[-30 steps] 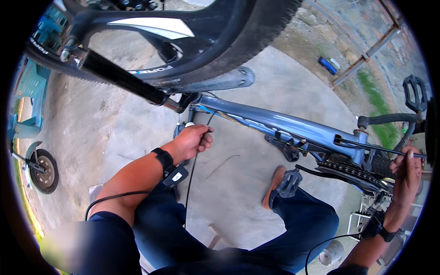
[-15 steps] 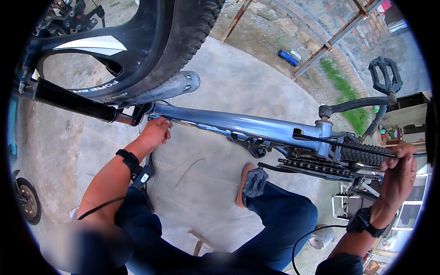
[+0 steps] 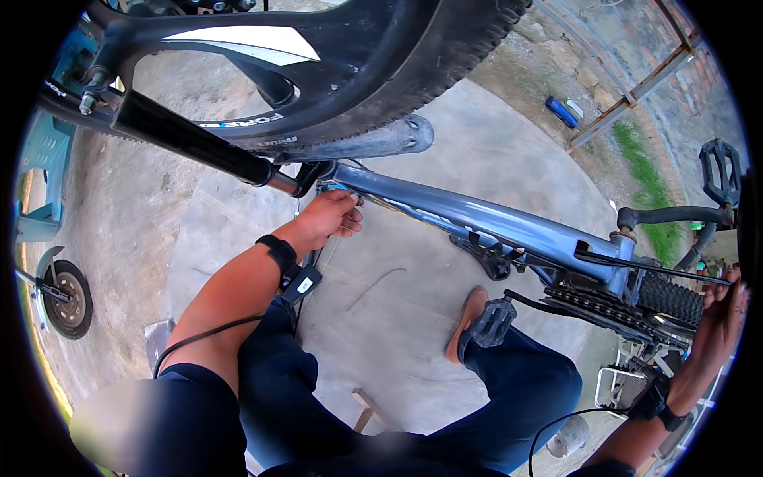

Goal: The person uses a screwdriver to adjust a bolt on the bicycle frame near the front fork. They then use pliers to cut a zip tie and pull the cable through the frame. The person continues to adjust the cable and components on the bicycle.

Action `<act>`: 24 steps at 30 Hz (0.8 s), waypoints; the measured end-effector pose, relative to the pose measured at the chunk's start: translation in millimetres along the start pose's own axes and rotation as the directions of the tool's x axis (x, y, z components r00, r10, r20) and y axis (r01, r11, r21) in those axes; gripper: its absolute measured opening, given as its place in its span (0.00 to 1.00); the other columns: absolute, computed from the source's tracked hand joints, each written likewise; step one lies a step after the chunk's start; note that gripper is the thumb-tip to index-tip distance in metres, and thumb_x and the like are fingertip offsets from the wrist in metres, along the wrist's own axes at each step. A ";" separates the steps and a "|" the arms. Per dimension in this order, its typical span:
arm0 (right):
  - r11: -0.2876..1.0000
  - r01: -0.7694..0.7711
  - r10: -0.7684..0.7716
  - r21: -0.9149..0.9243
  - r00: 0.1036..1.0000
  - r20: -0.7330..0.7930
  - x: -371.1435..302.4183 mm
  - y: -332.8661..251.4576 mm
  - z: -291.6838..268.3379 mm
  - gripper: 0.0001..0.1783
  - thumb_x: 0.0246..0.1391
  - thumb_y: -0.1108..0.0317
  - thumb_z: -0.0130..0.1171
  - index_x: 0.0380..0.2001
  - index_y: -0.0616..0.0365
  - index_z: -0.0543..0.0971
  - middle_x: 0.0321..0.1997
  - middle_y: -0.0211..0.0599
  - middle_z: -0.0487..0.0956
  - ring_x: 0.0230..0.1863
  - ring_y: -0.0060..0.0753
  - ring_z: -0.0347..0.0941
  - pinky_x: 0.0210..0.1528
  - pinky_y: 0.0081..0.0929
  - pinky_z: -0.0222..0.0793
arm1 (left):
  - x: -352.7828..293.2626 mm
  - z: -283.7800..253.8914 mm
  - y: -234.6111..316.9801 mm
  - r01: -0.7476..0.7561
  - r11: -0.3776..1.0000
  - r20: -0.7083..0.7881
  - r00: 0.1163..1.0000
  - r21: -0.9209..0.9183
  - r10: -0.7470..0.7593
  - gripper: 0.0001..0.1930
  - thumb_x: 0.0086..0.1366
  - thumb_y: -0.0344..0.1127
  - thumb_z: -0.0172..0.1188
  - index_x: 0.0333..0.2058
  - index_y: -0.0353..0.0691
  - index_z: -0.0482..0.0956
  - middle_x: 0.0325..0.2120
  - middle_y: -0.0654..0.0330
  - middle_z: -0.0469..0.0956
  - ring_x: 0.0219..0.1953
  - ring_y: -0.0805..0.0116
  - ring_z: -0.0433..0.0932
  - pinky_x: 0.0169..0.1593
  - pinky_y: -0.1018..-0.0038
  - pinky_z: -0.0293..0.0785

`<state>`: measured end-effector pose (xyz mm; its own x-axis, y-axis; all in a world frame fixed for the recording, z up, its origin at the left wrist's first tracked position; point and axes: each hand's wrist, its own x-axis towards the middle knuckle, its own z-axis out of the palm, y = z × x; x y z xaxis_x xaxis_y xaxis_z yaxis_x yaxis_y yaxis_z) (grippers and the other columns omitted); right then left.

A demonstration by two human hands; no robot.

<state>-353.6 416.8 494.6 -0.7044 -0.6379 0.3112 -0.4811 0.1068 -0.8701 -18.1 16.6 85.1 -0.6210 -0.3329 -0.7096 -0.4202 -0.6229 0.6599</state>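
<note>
An upturned bicycle with a blue-grey frame (image 3: 477, 213) stretches across in front of me. My left hand (image 3: 335, 216) is closed beside the head of the frame, its fingertips pinched at the thin cables (image 3: 389, 208) running along the tube; exactly which strand they grip is partly hidden. At the far right, my right hand (image 3: 722, 310) is raised by the rear tire (image 3: 671, 298). Its fingers pinch the end of a black cable housing (image 3: 660, 270) that comes out of the frame.
Above my left hand are the front wheel (image 3: 381, 103) and black fork (image 3: 191, 137). A pedal (image 3: 491, 322) hangs over my leg, near the chainring (image 3: 608, 310). Another pedal (image 3: 721, 171) sticks up at right. A small wheel (image 3: 70, 300) and a teal plastic stool (image 3: 49, 171) stand left.
My view has swung, so the bicycle and both hands appear farther right and the stool has come into sight. Both hands keep to about the same spots on the bicycle.
</note>
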 end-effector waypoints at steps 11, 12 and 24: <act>0.998 -0.047 0.052 -0.035 0.988 0.146 -7.6 5.2 -15.7 0.17 0.70 0.60 0.43 0.53 0.59 0.71 0.43 0.30 0.74 0.42 0.19 0.69 0.46 0.18 0.66 | -15.6 -23.6 -33.5 -0.060 0.974 -0.090 0.993 0.217 0.081 0.11 0.71 0.36 0.52 0.43 0.35 0.77 0.32 0.61 0.80 0.33 0.72 0.79 0.35 0.76 0.73; 0.998 -0.045 0.050 -0.047 0.992 0.113 -10.7 6.7 -14.1 0.17 0.70 0.60 0.43 0.53 0.59 0.72 0.43 0.30 0.74 0.42 0.20 0.69 0.47 0.19 0.66 | -18.3 -25.2 -34.8 -0.042 0.982 -0.095 0.994 0.185 0.060 0.11 0.71 0.36 0.52 0.43 0.35 0.77 0.31 0.61 0.80 0.33 0.72 0.79 0.35 0.76 0.73; 0.990 -0.058 0.061 -0.125 0.998 0.021 -26.0 10.1 -15.6 0.19 0.69 0.58 0.43 0.54 0.58 0.72 0.46 0.33 0.75 0.47 0.23 0.71 0.53 0.22 0.66 | -21.4 -30.5 -32.3 -0.081 0.989 -0.121 0.991 -0.127 0.065 0.14 0.69 0.32 0.56 0.50 0.34 0.72 0.39 0.57 0.79 0.39 0.69 0.80 0.38 0.77 0.73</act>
<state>-348.3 446.3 483.7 -0.7215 -0.6461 0.2490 -0.5004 0.2381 -0.8324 28.9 22.3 71.4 -0.5625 -0.4559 -0.6897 -0.2816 -0.6787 0.6783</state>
